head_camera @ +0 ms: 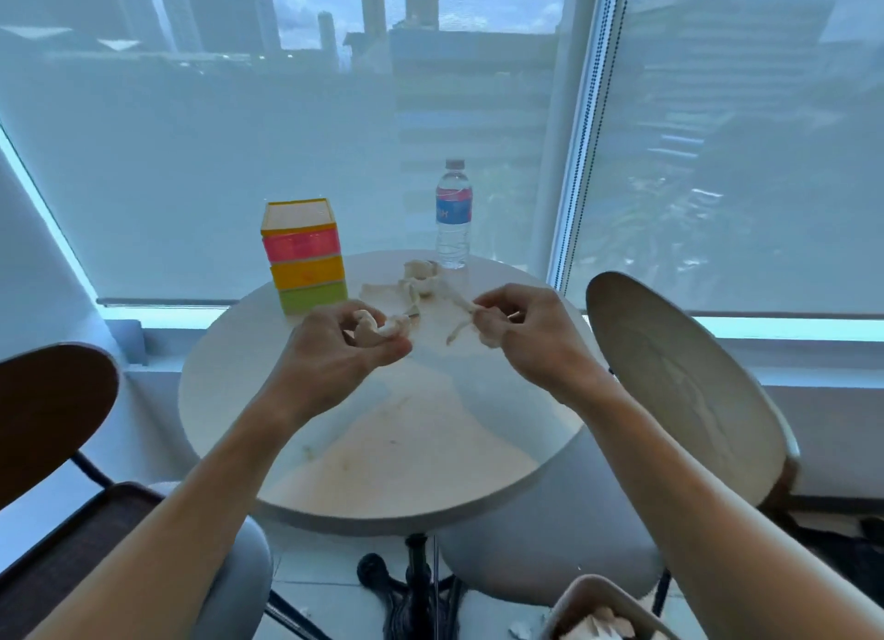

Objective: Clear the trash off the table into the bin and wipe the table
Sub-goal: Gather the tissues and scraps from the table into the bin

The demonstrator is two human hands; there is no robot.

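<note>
Over the round white table [373,448] my left hand [335,347] grips a crumpled piece of tissue [378,327]. My right hand [526,333] pinches a twisted strip of tissue [461,311]. More crumpled tissue [421,278] lies on the tabletop just beyond both hands. A small bin [581,596] holding paper scraps shows at the bottom right, below my right forearm.
A stack of coloured plastic boxes [303,254] stands at the table's back left and a water bottle [453,216] at the back centre. A dark chair [52,419] is on the left, a pale chair [679,386] on the right. Paper scraps [519,631] lie on the floor.
</note>
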